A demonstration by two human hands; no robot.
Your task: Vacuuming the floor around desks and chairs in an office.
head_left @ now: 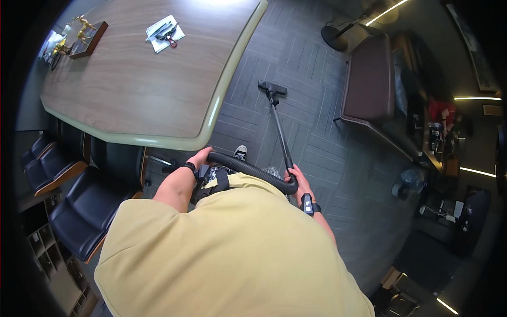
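Note:
A vacuum cleaner's black floor head [272, 89] rests on the grey carpet, and its long wand [280, 132] slants back toward me. At the wand's upper end my right hand [299, 179] is closed around the handle, with a dark device on that wrist. The ribbed black hose [248, 168] curves from there across my front. Over on the left, my left hand [200, 158] is closed on the hose near the table corner, a dark band on its wrist. The vacuum's body cannot be made out.
A large wooden table [132, 95] with a pale rim fills the upper left, bearing papers [165, 33] and a horse figurine [83, 29]. Black chairs [90, 203] stand beside it. On the right are a brown sofa [369, 79], a round stand base [334, 38] and a clear water bottle [411, 182].

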